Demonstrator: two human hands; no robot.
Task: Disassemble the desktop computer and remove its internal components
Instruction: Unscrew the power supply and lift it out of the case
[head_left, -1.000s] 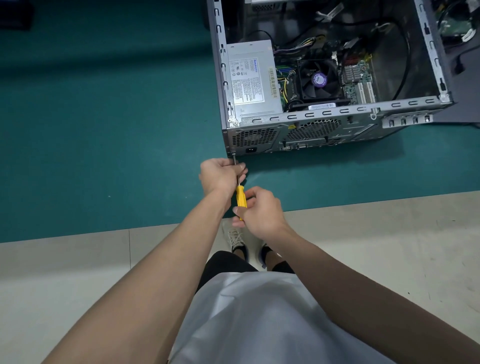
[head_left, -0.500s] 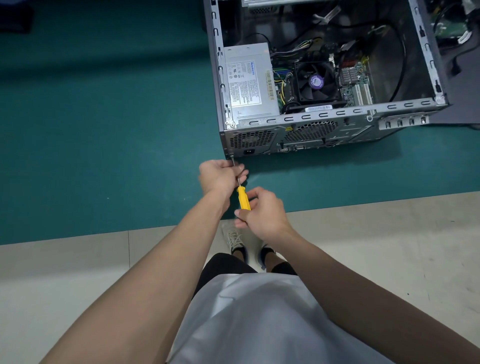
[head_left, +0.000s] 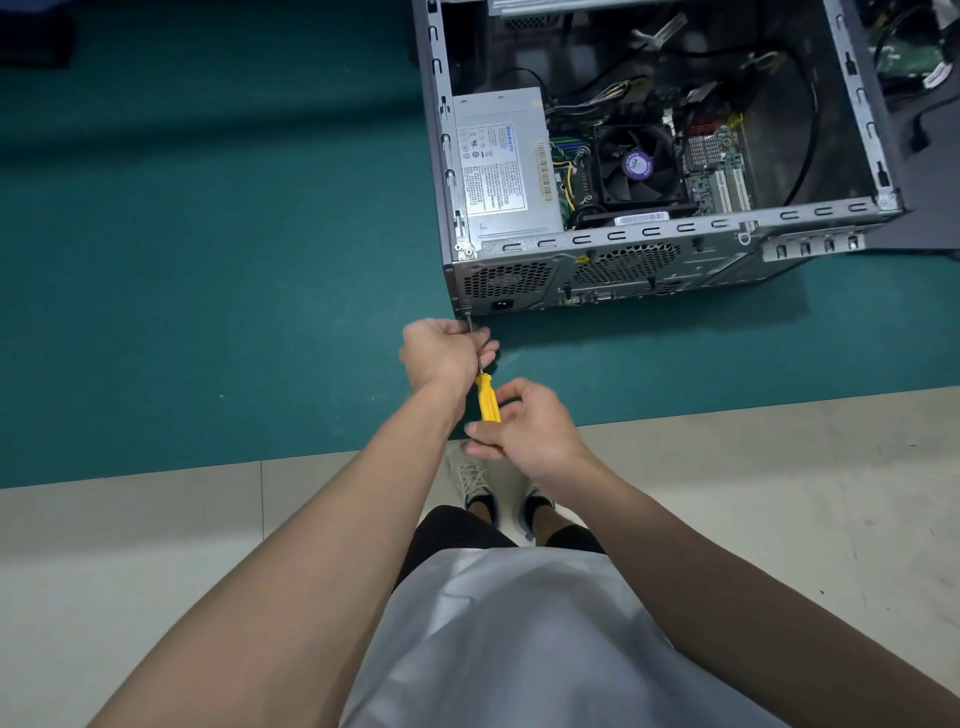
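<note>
**Two hands on a yellow screwdriver at the computer's corner**

The open computer case (head_left: 675, 228) lies on a green mat (head_left: 208, 260), up and to the right of the hands. The left hand (head_left: 441, 353) is curled round the thin metal stick of the screwdriver (head_left: 488, 402), right by the case's near left corner. The right hand (head_left: 524, 426) pinches the yellow handle just behind it. The tip reaches that corner. Inside the case sits a grey power box (head_left: 504, 166) with a white label. The label's blue word and small print are too tiny to read. Beside the box is a black fan (head_left: 636, 166) with a purple sticker, which is also too small to read.
</note>
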